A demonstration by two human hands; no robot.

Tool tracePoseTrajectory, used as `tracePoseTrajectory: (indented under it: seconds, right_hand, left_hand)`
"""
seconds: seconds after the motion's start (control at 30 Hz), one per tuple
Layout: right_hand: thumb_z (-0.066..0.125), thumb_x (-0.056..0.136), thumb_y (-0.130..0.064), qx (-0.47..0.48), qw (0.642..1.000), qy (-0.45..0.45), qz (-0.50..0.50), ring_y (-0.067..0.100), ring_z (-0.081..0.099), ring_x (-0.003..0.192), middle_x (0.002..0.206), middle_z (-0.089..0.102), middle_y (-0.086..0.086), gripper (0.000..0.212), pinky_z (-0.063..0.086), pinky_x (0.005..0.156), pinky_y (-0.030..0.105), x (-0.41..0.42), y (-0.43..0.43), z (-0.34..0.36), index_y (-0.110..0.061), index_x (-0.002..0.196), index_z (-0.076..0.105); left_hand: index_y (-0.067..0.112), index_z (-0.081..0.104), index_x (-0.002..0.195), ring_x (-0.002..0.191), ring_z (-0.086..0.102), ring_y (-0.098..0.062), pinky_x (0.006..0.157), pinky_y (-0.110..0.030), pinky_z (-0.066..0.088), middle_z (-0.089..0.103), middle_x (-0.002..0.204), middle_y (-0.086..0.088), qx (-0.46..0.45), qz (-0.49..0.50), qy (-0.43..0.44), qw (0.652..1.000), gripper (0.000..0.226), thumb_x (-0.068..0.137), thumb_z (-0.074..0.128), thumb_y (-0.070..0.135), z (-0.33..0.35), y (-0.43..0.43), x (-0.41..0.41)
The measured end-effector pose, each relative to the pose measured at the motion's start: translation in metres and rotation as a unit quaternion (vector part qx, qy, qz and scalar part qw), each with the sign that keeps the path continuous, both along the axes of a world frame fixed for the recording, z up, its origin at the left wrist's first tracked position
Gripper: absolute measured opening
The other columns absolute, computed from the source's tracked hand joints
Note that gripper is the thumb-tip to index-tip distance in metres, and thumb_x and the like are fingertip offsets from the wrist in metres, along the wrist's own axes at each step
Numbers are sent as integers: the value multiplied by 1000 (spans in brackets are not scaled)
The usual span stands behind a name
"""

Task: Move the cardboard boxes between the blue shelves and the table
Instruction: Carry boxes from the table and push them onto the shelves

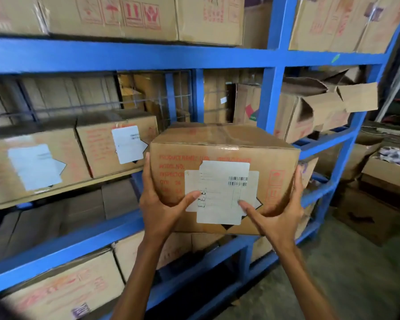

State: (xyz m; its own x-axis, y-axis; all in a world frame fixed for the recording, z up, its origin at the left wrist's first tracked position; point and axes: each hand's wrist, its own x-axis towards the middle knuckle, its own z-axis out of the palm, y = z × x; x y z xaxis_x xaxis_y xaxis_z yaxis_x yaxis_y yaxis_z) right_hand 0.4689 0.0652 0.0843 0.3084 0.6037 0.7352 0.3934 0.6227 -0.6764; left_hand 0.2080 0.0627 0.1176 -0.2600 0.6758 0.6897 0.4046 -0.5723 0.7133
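Head view: a cardboard box [224,174] is held in the air in front of the blue shelves [134,54], at middle-shelf level. Left hand [158,204] and right hand [278,210] each clamp a lower side, thumbs pressed on the white label [219,192]. Two labelled boxes [115,142] sit on the shelf to the left.

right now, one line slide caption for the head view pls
Both hands, left and right, hold a labelled box in front of the blue shelves.
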Motion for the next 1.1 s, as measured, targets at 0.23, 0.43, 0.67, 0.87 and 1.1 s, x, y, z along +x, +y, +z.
tracePoseTrajectory:
  seconds: [0.23, 0.43, 0.67, 0.87, 1.1]
  right_hand:
    - [89, 58, -64, 24, 999, 11, 46, -2, 45, 140, 154, 37, -33, 129, 44, 113, 28, 11, 130, 15, -45, 161, 14]
    - [76, 56, -87, 16, 999, 9, 29, -6, 60, 118, 139, 60, -23, 131, 50, 101, 26, 16, 272, 28, -36, 164, 22]
    - [76, 66, -79, 32, 993, 32, 111, -18, 53, 119, 128, 54, -43, 102, 48, 103, 17, -2, 396, 29, -30, 149, 44]
    - [82, 62, -75, -10, 983, 44, 175, -7, 59, 123, 132, 58, -36, 95, 58, 92, 26, -30, 464, 31, -57, 145, 38]
    - [74, 50, -90, -69, 981, 20, 182, 19, 52, 131, 150, 50, -6, 127, 55, 97, 47, -68, 537, 8, -37, 157, 28]
  left_hand:
    - [48, 9, 160, 139, 41, 7, 110, -46, 49, 35, 151, 38, 7, 33, -33, 999, 133, 56, 92, 63, 0, 107, 13]
    - [38, 36, 148, 121, 57, 8, 89, -17, 57, 59, 127, 31, 2, 69, -79, 995, 116, 51, 92, 68, 1, 220, 25]
    - [26, 27, 156, 141, 47, -17, 112, -52, 46, 51, 150, 0, 14, 166, -39, 985, 122, 59, 94, 54, 12, 308, 25]
    - [28, 21, 157, 153, 27, -27, 119, -60, 33, 31, 163, -3, 18, 250, -19, 968, 127, 57, 91, 64, 8, 367, 7]
    - [20, 3, 164, 158, -16, -19, 124, -53, 2, -8, 172, 9, 33, 324, 36, 945, 140, 62, 81, 76, -1, 421, -24]
